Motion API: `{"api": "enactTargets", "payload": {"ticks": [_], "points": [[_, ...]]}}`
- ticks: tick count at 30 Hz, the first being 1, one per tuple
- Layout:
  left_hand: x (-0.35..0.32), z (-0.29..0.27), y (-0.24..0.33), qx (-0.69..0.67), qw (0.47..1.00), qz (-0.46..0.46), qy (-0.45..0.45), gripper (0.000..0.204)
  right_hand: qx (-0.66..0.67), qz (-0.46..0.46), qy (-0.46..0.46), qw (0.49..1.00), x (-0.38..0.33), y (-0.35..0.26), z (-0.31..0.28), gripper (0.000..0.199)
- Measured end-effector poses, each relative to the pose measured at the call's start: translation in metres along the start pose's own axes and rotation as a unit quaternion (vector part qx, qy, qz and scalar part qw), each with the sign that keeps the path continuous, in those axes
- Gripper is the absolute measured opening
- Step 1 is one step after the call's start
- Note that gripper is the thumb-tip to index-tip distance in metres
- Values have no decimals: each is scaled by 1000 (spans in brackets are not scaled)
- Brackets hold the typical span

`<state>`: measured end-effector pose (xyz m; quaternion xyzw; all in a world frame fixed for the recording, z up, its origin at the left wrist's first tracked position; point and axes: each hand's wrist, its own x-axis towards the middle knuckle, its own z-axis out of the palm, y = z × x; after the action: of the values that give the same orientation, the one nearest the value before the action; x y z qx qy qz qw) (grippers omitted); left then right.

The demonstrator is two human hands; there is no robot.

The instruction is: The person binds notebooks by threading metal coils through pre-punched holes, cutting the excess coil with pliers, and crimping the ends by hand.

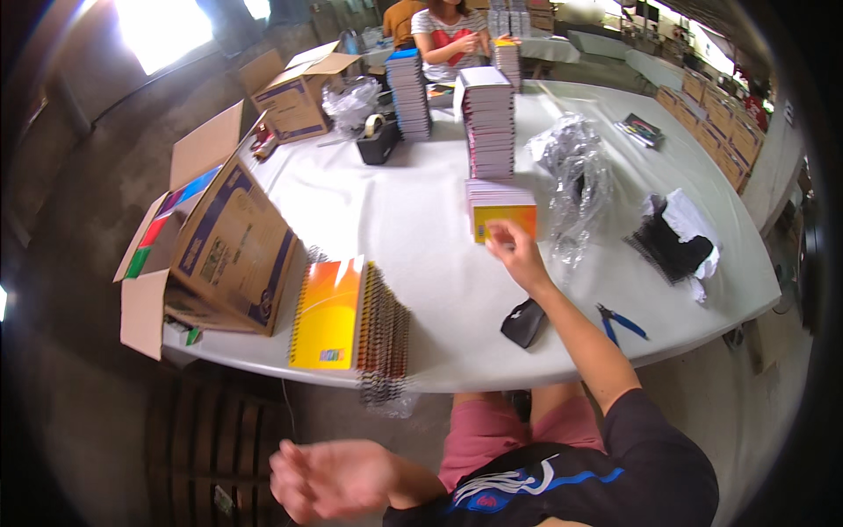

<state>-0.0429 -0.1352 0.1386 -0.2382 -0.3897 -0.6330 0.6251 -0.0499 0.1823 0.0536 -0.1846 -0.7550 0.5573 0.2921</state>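
A small stack of spiral notebooks [501, 211] with an orange-and-yellow top cover is reached across the white worktop [386, 220] by the right hand [516, 253], whose fingertips are laid on the stack's near edge; whether the grip is closed on a cover cannot be told. The stack is set near the middle of the worktop, just in front of a taller pile of notebooks [488, 123] and beside crumpled clear plastic wrap [572, 180]. The left hand [327, 479] is held low, off the worktop's near edge, blurred, its grip released and nothing in it. A row of orange spiral notebooks [351, 316] is stood on edge at the near left, leaning against an open cardboard box [224, 241]. A black pouch [523, 322] and blue-handled pliers [622, 323] are seen near the right forearm. A tape dispenser [378, 139] is placed farther back, and another person [452, 35] is seated at the far end
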Motion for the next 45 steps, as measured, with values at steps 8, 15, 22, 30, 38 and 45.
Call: {"api": "enactTargets", "payload": {"ticks": [8, 15, 22, 30, 38, 45], "points": [[-121, 111, 19, -144, 844, -232, -462, 14, -463, -105, -218, 853, -79, 38, -101, 59], [-257, 207, -69, 73, 760, -77, -641, 56, -489, 113, -37, 864, -54, 60, -171, 62], [-298, 231, -119, 99, 685, -40, -721, 72, -413, 54, 125, 901, -58, 76, -209, 57], [-302, 220, -131, 44, 728, 27, -684, 51, -376, 8, 274, 885, 13, 65, -234, 36], [-314, 214, -142, 13, 773, 42, -633, 39, -465, -74, 107, 875, 38, -4, -250, 13], [-320, 187, -139, 121, 793, 146, -578, 42, -290, -28, 98, 952, -45, -19, -242, 33]]}}
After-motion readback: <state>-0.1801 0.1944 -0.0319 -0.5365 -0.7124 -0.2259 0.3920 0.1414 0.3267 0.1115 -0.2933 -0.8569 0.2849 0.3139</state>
